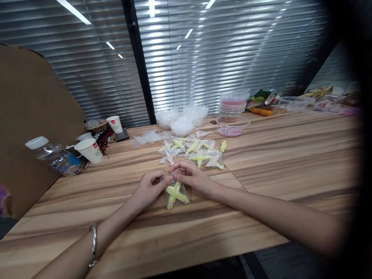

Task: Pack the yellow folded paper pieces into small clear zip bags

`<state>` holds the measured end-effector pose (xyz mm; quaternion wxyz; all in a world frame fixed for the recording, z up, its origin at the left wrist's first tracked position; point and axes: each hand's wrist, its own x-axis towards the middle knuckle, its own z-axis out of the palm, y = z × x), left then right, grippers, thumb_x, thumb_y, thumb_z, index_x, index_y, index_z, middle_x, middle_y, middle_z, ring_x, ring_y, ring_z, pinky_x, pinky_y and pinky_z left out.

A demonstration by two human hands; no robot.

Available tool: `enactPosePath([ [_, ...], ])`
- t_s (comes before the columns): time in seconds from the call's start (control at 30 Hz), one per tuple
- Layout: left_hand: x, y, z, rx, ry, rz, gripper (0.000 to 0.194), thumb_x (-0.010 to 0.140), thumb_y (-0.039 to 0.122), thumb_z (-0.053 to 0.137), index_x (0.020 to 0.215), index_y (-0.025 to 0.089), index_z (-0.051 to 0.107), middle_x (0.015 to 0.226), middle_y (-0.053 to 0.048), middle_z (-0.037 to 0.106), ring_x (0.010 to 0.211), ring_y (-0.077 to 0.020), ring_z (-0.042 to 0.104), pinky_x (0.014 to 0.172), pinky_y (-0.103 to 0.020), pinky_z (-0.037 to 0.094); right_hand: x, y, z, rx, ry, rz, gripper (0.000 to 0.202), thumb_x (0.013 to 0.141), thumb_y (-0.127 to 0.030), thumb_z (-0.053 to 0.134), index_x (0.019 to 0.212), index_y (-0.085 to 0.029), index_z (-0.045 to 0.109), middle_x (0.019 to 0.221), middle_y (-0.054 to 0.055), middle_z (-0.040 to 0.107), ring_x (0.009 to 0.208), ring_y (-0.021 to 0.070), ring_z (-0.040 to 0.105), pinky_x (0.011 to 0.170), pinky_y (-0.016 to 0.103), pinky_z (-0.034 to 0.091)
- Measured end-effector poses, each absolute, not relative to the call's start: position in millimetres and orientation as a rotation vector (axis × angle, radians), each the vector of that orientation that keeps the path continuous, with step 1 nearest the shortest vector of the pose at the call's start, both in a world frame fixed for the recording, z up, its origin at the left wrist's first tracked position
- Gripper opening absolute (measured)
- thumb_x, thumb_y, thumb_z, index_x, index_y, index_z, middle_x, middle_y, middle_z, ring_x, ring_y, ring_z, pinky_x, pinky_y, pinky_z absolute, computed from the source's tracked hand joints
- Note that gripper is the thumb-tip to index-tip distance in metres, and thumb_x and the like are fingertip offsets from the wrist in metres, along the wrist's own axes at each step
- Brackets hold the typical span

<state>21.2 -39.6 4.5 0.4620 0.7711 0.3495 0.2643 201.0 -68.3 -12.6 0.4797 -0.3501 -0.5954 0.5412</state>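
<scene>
A small clear plastic bag (183, 190) lies on the wooden table near its front edge, with a yellow-green cross-shaped piece (176, 192) inside. My left hand (152, 187) pinches the bag's top edge from the left, thumb and fingers together. From the right, my right hand (193, 177) pinches the same edge, its fingertips close to those of my left. Just beyond my hands lies a group of similar filled bags (200, 158), holding yellow-green and pale pink pieces. One loose yellow piece (223, 146) lies at the group's right side.
Behind the filled bags are flat clear bags (152, 136) and a puffy white bundle (183, 120). A clear bowl with pink bits (232, 127) stands near stacked tubs (234, 101). On the left are paper cups (90, 150), a plastic bottle (58, 158) and a cardboard panel (31, 116).
</scene>
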Motion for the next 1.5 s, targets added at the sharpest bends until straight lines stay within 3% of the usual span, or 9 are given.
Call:
enactPosePath([
  [0.37,23.7,-38.0,1.6,1.719,0.95,0.729,0.038,0.082,0.047,0.052,0.06,0.016,0.044,0.048,0.006,0.041,0.045,-0.0073,0.035,0.044,-0.019,0.025,201.9,-66.4,-13.9,-0.859,-1.338,1.237,0.02,0.076,-0.029,0.066,0.09,-0.019,0.055,0.075,-0.001,0.056,0.069,0.0109,0.052,0.065,0.023,0.04],
  [0.83,22.3,-41.0,4.0,1.733,0.925,0.853,0.04,0.085,0.043,0.049,0.056,0.016,0.042,0.05,0.004,0.042,0.049,-0.0089,0.038,0.05,-0.021,0.03,202.9,-66.9,-12.6,-0.82,-1.2,1.352,0.025,0.074,-0.032,0.066,0.091,-0.019,0.053,0.064,-0.004,0.053,0.059,0.0097,0.047,0.059,0.022,0.036],
  [1.03,18.0,-41.6,11.0,1.792,0.986,0.943,0.046,0.088,0.041,0.044,0.049,0.017,0.04,0.046,0.003,0.039,0.048,-0.0091,0.035,0.052,-0.024,0.03,212.1,-59.9,-5.2,-0.888,-1.241,1.164,0.024,0.074,-0.034,0.065,0.09,-0.02,0.053,0.059,-0.006,0.051,0.051,0.0078,0.043,0.051,0.02,0.033],
  [1.17,12.7,-44.4,15.5,1.81,0.947,1.065,0.033,0.087,0.034,0.05,0.059,0.017,0.044,0.051,0.004,0.041,0.05,-0.0088,0.038,0.051,-0.023,0.032,236.2,-43.2,5.0,-0.923,-1.185,0.887,0.021,0.078,-0.034,0.058,0.094,-0.021,0.055,0.065,-0.004,0.054,0.055,0.0087,0.048,0.052,0.021,0.037],
  [1.37,13.2,-65.2,23.4,1.87,0.723,1.099,0.009,0.083,0.029,0.055,0.083,0.021,0.058,0.057,0.003,0.048,0.047,-0.0096,0.042,0.044,-0.023,0.034,278.2,-21.8,15.8,-1.102,-1.18,0.725,0.026,0.079,-0.032,0.051,0.099,-0.02,0.061,0.105,0.005,0.061,0.085,0.0153,0.058,0.071,0.029,0.044],
  [1.5,8.4,-90.1,40.5,1.891,0.731,1.148,0.015,0.071,0.033,0.067,0.084,0.026,0.064,0.054,0.0,0.053,0.05,-0.0148,0.048,0.044,-0.028,0.039,302.2,-14.7,21.3,-1.236,-1.261,0.506,0.026,0.077,-0.021,0.044,0.097,-0.018,0.061,0.104,0.005,0.062,0.088,0.0172,0.057,0.074,0.03,0.043],
])
